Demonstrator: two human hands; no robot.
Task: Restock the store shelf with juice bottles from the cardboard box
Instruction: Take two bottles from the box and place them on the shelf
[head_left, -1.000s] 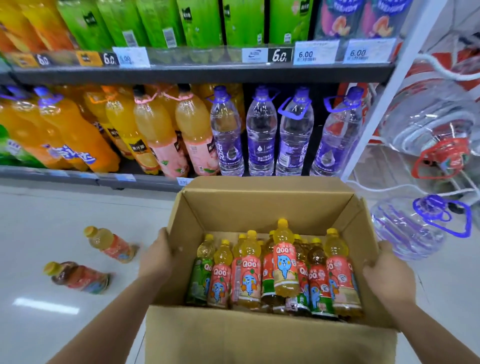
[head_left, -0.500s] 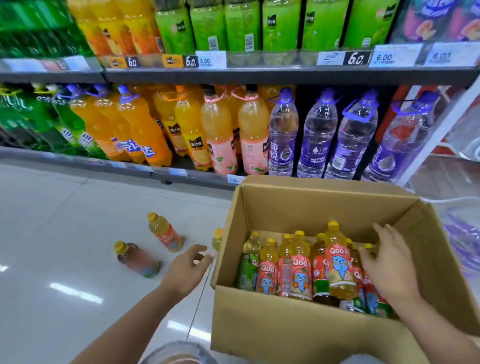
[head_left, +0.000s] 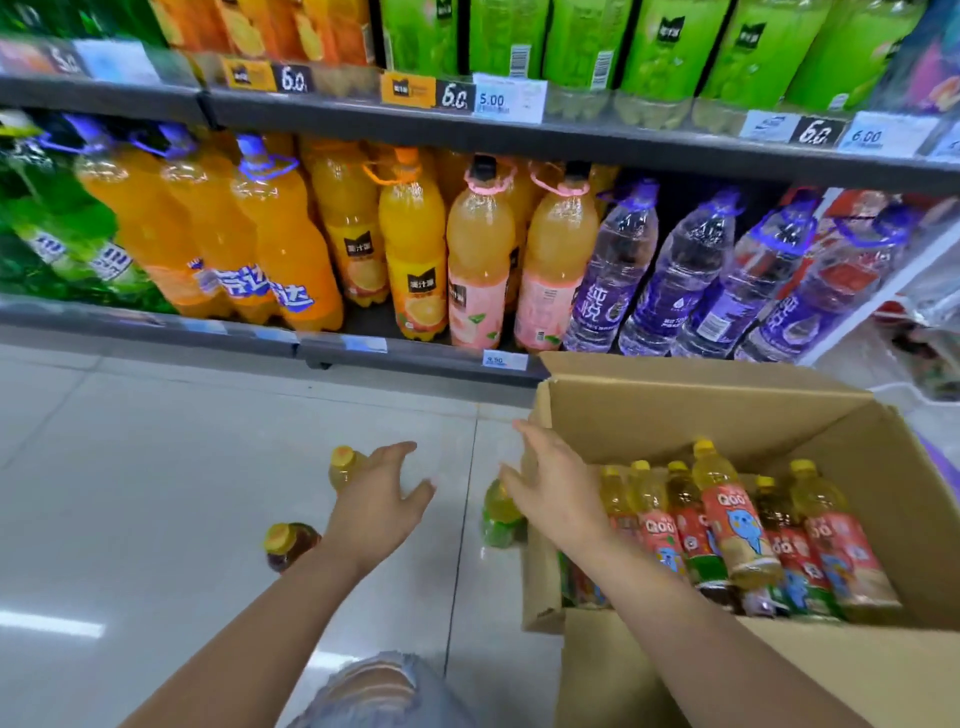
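Observation:
An open cardboard box (head_left: 691, 410) stands on the floor at the right, holding several small yellow-capped juice bottles (head_left: 732, 525). Three more small bottles lie on the floor to its left: a yellow one (head_left: 344, 465), a dark one (head_left: 288, 543) and a green-labelled one (head_left: 501, 514) against the box's left wall. My left hand (head_left: 376, 501) hovers open over the yellow and dark bottles, partly hiding them. My right hand (head_left: 556, 486) is open, fingers spread, over the box's left wall beside the green-labelled bottle. Neither hand holds anything.
The store shelf (head_left: 415, 356) runs across the back with large orange, peach and purple-labelled water bottles (head_left: 613, 270) on its bottom level, green bottles above. Pale floor tiles (head_left: 156, 467) stretch to the left. My knee in torn jeans (head_left: 384, 691) shows at the bottom.
Both hands left the box's sides. The right hand passed over the bottles inside and now reaches across the left wall; the left hand moved out over the floor bottles. The view swung left.

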